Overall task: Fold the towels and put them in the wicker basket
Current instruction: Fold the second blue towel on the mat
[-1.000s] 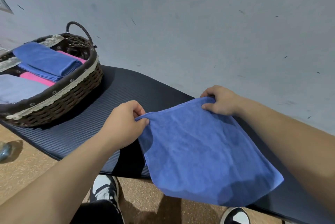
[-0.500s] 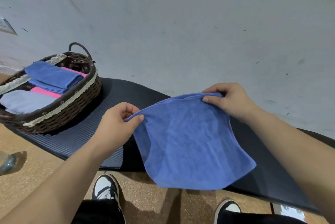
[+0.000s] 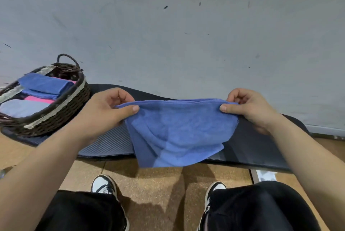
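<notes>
— What do we lose at the edges?
— The basket (image 3: 61, 111) runs off the left side, our legs (image 3: 261, 208) off the bottom.
— And behind the towel (image 3: 177, 131)?
— It hides the middle of the mat (image 3: 112, 143), and part of the fingers of our left hand (image 3: 104, 113) and right hand (image 3: 250, 109).
— In the basket?
— The pink towel (image 3: 40, 99) lies mostly under a folded towel (image 3: 46, 85); we cannot tell its shape.

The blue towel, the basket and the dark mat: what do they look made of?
Blue towel: soft fuzzy cloth, probably microfibre; matte nap, hangs limp.
Basket: dark brown woven wicker with a pale lace-like trim on the rim.
Mat: likely foam or rubber, matte black, fine ribbed lines.
</notes>
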